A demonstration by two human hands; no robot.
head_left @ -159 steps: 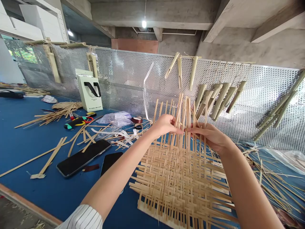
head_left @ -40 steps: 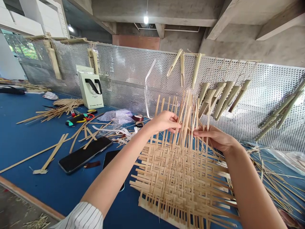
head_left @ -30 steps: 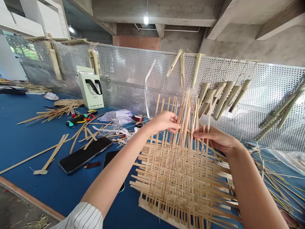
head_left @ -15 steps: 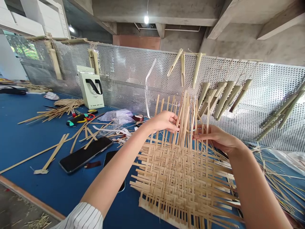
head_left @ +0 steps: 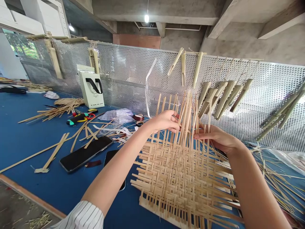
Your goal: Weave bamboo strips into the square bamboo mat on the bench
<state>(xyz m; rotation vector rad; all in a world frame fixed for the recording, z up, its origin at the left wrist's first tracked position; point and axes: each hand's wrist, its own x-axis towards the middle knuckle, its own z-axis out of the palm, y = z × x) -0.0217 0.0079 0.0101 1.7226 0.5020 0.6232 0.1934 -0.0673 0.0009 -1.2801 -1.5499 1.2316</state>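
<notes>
2 hands (head_left: 165, 121) (head_left: 215, 137) w/ 1 bamboo weave (head_left: 183, 178), plus 2 phones (head_left: 85, 154) (head_left: 113, 165) & 1 paper bag (head_left: 90, 90) on 1 tbl (head_left: 35, 159).

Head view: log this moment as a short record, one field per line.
left hand: fingers curled against the upright bamboo strips
right hand: fingertips at the same strips, from the other side
work: woven bamboo mat on a blue table, far-edge strips bent upward
nearby: smartphone, white paper bag
behind: perforated metal panel with split bamboo pieces hanging on it
</notes>
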